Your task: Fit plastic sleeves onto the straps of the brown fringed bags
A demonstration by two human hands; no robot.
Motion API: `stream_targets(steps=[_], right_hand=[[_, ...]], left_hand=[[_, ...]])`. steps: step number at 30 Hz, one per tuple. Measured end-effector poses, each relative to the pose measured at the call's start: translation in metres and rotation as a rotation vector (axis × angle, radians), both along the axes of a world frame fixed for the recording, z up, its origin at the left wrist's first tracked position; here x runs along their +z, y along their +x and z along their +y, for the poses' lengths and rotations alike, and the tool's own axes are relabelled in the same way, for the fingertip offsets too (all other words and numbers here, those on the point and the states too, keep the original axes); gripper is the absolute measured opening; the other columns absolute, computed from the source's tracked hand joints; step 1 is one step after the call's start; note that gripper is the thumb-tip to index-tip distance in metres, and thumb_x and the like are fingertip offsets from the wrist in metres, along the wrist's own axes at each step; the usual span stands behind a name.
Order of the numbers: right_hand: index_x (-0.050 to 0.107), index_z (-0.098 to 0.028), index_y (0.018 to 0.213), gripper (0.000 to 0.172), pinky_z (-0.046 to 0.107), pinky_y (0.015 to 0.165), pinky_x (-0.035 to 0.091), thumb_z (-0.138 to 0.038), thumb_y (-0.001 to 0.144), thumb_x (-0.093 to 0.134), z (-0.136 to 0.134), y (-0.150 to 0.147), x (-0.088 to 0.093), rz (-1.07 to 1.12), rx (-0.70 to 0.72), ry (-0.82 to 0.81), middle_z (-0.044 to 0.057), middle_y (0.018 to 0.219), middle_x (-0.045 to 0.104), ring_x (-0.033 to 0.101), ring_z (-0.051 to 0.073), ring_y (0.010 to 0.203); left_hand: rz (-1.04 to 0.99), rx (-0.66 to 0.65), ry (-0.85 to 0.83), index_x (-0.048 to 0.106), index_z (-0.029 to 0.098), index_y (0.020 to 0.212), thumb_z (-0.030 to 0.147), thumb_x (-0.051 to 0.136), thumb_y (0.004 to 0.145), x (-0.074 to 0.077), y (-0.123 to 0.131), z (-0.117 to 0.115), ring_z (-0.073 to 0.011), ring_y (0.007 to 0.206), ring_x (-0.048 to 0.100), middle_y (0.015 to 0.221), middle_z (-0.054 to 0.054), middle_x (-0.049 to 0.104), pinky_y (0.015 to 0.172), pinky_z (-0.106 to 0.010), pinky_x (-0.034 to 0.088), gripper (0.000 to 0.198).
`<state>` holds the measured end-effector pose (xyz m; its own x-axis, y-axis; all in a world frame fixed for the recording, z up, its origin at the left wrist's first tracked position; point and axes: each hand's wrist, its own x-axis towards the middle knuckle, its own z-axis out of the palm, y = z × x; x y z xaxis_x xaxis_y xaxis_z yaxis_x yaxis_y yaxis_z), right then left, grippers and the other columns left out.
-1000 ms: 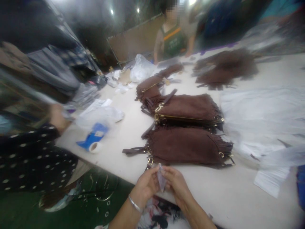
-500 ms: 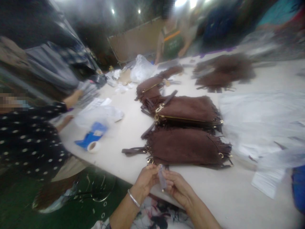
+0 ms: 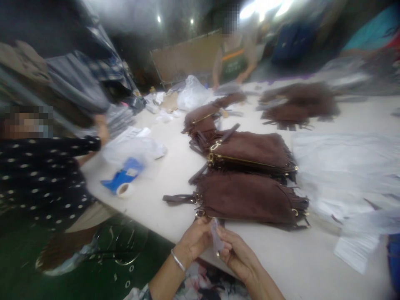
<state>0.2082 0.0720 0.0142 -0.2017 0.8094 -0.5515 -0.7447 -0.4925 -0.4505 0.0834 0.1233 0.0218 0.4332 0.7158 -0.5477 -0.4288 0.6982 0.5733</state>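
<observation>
Both hands are busy with the same tiny thing at the near edge of the table (image 3: 162, 166): a small clear packet (image 3: 216, 238). My left hand (image 3: 194, 241) pinches it from one side with thumb and fingertips, and my right hand (image 3: 238, 254) is clamped on it from the other. So both are closed on it, and it stands more or less upright between them. It's way too blurry to say what's inside. A silver bangle (image 3: 178, 261) sits on my left wrist.

Just past my fingers lies the nearest brown fringed bag (image 3: 250, 198), flat on the table with its strap trailing off to the left and its gold hardware close to my left hand. Right behind it, touching, is a stack of the same bags (image 3: 253, 150), and another bag (image 3: 201, 118) lies further back. A heap of brown fringe (image 3: 296, 104) sits near the far end.

Off to the left there's a blue tape dispenser (image 3: 123, 179) with a roll of tape (image 3: 125, 190) beside it. A person in a dotted sleeve (image 3: 46, 175) leans in at that side. On my right is a pile of clear plastic bags (image 3: 343, 166). Another person in a green top (image 3: 234, 62) stands at the far end.
</observation>
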Motion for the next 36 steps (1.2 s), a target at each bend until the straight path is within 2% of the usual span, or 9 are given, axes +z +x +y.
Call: stream_targets(steps=[6,13,22,24,27,29,31,33,36], right_hand=[[0.070,-0.019,0.076,0.013,0.016,0.043,0.036,-0.021,0.066,0.078,0.000,-0.002,0.008,0.130,0.028,-0.075,-0.001,0.067,0.061,0.038,0.004,0.045],[0.071,-0.019,0.085,0.016,0.012,0.042,0.036,-0.020,0.070,0.077,-0.001,0.003,0.003,0.197,0.054,-0.102,-0.002,0.069,0.063,0.036,0.000,0.042],[0.067,-0.019,0.084,0.020,0.010,0.043,0.039,-0.020,0.068,0.079,-0.005,0.007,-0.011,0.173,0.059,-0.142,-0.005,0.066,0.060,0.040,0.001,0.042],[0.064,-0.018,0.083,0.022,0.013,0.042,0.037,-0.027,0.069,0.078,-0.007,0.008,-0.011,0.038,0.071,-0.078,-0.006,0.058,0.054,0.037,0.002,0.041],[0.060,-0.018,0.080,0.032,0.019,0.039,0.036,-0.048,0.076,0.068,-0.009,0.008,-0.006,-0.365,0.116,0.054,-0.009,0.045,0.042,0.035,0.006,0.037],[0.058,-0.019,0.085,0.039,0.023,0.041,0.039,-0.057,0.080,0.058,-0.010,0.007,0.001,-0.712,0.157,0.137,-0.005,0.050,0.051,0.045,0.011,0.040],[0.057,-0.021,0.092,0.037,0.026,0.050,0.043,-0.056,0.081,0.056,-0.012,0.005,0.007,-1.058,0.193,0.231,0.001,0.069,0.064,0.059,0.018,0.056],[0.056,-0.023,0.095,0.030,0.030,0.060,0.044,-0.051,0.085,0.052,-0.013,0.003,0.011,-1.330,0.236,0.322,0.004,0.084,0.069,0.065,0.023,0.072],[0.054,-0.024,0.096,0.023,0.031,0.065,0.043,-0.041,0.093,0.039,-0.015,0.000,0.012,-1.517,0.303,0.384,0.004,0.083,0.070,0.067,0.025,0.077]], left_hand=[[-0.041,-0.024,-0.069,0.068,0.014,0.082,0.017,0.080,0.065,-0.003,-0.004,-0.002,-0.0100,0.057,0.059,0.069,-0.002,0.067,0.061,-0.022,0.047,0.022],[-0.069,-0.024,-0.082,0.064,0.011,0.066,0.014,0.080,0.064,-0.005,0.000,0.000,-0.0051,0.046,0.051,0.054,0.002,0.059,0.055,-0.018,0.043,0.016],[-0.032,0.086,-0.082,0.066,0.013,0.077,0.017,0.084,0.059,-0.006,0.004,-0.007,-0.0127,0.060,0.061,0.069,-0.002,0.067,0.065,-0.025,0.047,0.026],[-0.018,0.103,-0.055,0.066,0.012,0.078,0.018,0.084,0.060,-0.006,0.004,-0.009,-0.0126,0.060,0.061,0.070,-0.003,0.067,0.065,-0.025,0.047,0.026],[-0.006,0.104,0.009,0.068,0.011,0.083,0.019,0.082,0.063,-0.006,0.004,-0.009,-0.0131,0.064,0.061,0.076,-0.005,0.068,0.066,-0.026,0.047,0.027],[0.023,0.129,0.041,0.068,0.010,0.085,0.017,0.082,0.063,-0.006,0.005,-0.009,-0.0128,0.066,0.060,0.079,-0.005,0.068,0.066,-0.025,0.046,0.027],[0.057,0.169,0.060,0.068,0.011,0.088,0.016,0.081,0.062,-0.007,0.006,-0.010,-0.0121,0.068,0.060,0.082,-0.005,0.068,0.066,-0.023,0.046,0.029],[0.078,0.192,0.072,0.068,0.012,0.090,0.016,0.081,0.063,-0.007,0.006,-0.012,-0.0124,0.070,0.061,0.085,-0.005,0.068,0.067,-0.023,0.046,0.031],[0.102,0.201,0.067,0.068,0.011,0.090,0.018,0.081,0.063,-0.008,0.005,-0.014,-0.0138,0.071,0.062,0.084,-0.006,0.068,0.069,-0.025,0.048,0.031]])
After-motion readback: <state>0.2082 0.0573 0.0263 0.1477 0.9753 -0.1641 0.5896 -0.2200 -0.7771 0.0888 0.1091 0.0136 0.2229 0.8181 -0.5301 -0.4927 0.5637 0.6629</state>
